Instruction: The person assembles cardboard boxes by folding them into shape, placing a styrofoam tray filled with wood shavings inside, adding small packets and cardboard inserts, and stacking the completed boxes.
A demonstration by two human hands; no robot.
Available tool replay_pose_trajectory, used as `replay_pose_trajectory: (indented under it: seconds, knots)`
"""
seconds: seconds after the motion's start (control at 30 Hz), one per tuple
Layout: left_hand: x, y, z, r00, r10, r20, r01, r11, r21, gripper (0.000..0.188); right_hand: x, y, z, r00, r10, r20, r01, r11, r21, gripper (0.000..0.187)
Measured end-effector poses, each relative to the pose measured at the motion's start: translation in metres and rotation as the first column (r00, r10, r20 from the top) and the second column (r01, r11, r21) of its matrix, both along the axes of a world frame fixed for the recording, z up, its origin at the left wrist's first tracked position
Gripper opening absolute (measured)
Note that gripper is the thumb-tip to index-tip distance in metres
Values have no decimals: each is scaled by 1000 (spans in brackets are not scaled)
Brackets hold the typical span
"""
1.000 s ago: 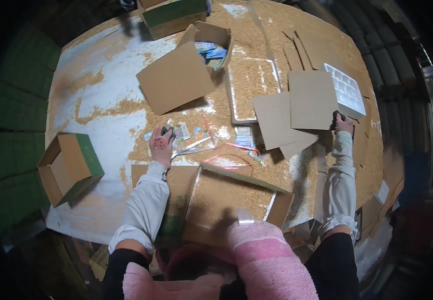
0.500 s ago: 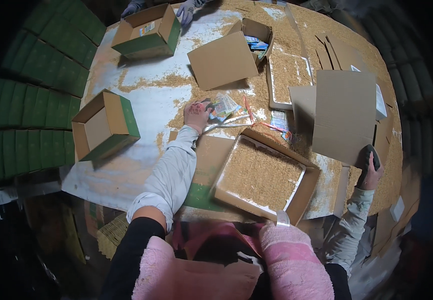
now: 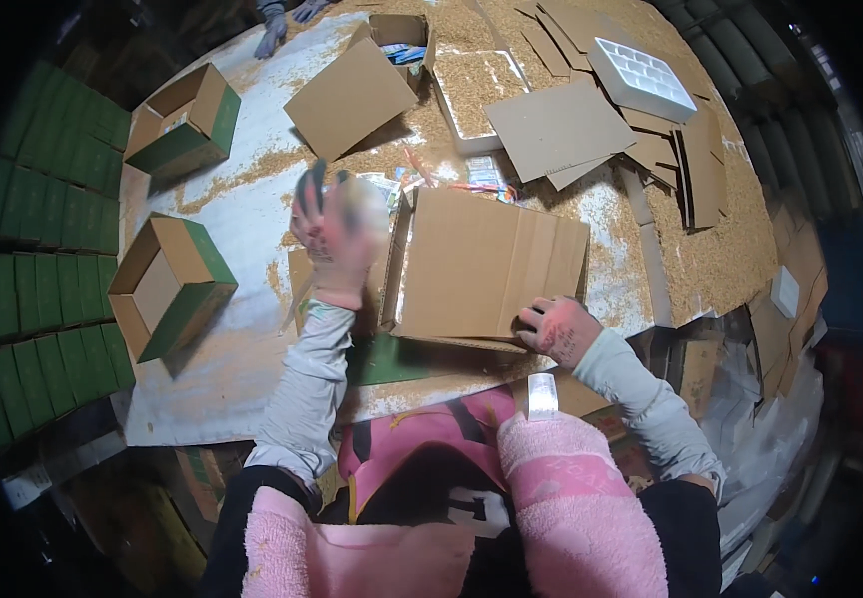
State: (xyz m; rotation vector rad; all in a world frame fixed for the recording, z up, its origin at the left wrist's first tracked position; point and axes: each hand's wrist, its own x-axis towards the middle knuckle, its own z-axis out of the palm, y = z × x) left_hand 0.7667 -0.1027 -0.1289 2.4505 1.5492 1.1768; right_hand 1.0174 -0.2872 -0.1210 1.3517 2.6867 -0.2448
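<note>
A brown cardboard sheet (image 3: 471, 264) lies over the open box (image 3: 391, 284) in front of me and hides its sawdust filling. My right hand (image 3: 563, 331), in a dark-tipped work glove, has its fingers bent onto the sheet's near right edge. Left of the box, my left hand (image 3: 332, 234) is raised above the table, dark fingertips pointing away from me. Against its thumb side is a pale, roundish thing (image 3: 363, 204), too smeared by motion to name. Behind the box lie printed packets (image 3: 486, 174), partly covered.
Two open green-and-brown boxes (image 3: 172, 289) stand at the left. A box of blue packets (image 3: 401, 50), a tray of sawdust (image 3: 476, 90), loose cardboard sheets (image 3: 561, 130) and a white compartment tray (image 3: 641, 78) are farther back. A co-worker's gloved hand (image 3: 272, 35) shows at the far edge.
My right hand has brought the cardboard sheet from the right onto the box. My left hand has risen from the packets with the pale thing. A co-worker's hands have left the far left box.
</note>
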Motion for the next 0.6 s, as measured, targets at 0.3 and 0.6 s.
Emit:
replay_pose_trajectory:
  seconds: [0.3, 0.6]
  knots:
    - [-65, 5, -74, 444, 328, 834, 806, 259, -531, 48, 77, -21, -17, -387, -707, -592, 418, 437, -796, 46]
    - [-4, -40, -103, 928, -47, 370, 333, 550, -766, 71, 33, 2, -174, -514, -782, -353, 248, 259, -934, 74]
